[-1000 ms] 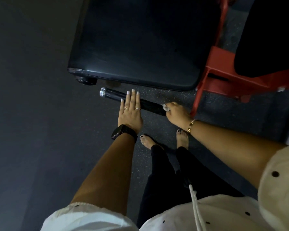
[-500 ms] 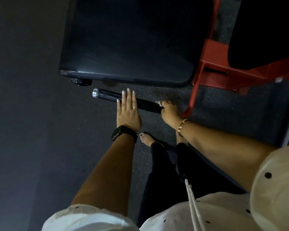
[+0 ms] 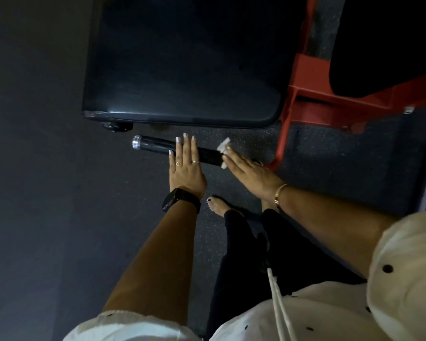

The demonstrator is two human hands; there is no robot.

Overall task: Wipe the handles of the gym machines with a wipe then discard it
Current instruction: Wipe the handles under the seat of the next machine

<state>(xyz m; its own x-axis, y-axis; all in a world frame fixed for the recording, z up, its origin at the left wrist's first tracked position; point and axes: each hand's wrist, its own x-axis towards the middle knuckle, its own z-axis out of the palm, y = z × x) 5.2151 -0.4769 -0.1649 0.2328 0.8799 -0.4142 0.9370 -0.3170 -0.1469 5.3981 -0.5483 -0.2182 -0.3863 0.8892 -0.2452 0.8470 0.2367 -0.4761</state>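
The handle (image 3: 155,144), a black bar with a chrome cap at its left end, lies across the middle of the frame, just below the dark seat pad (image 3: 182,60) and left of the red frame (image 3: 305,94)

The left hand (image 3: 186,168) rests flat across the handle's middle, fingers straight and close together with the tips past the bar's far edge; it lies as it did half a second ago, rings and black watch (image 3: 180,198) in the same place

The right hand (image 3: 247,173) has changed. Half a second ago it was curled round the right part of the handle with the wipe bunched in its grip; now its fingers are stretched out straight, side by side, and lie slanting over the bar, pressing the wipe (image 3: 223,146) against it. The wipe shows as a white scrap sticking out above the fingertips and again below the bar, draped over the handle just right of the left hand. It sits slightly nearer the left hand than before. A gold bracelet (image 3: 279,194) circles the right wrist

Below the hands a bare foot (image 3: 218,205) stands on the speckled floor (image 3: 244,139)
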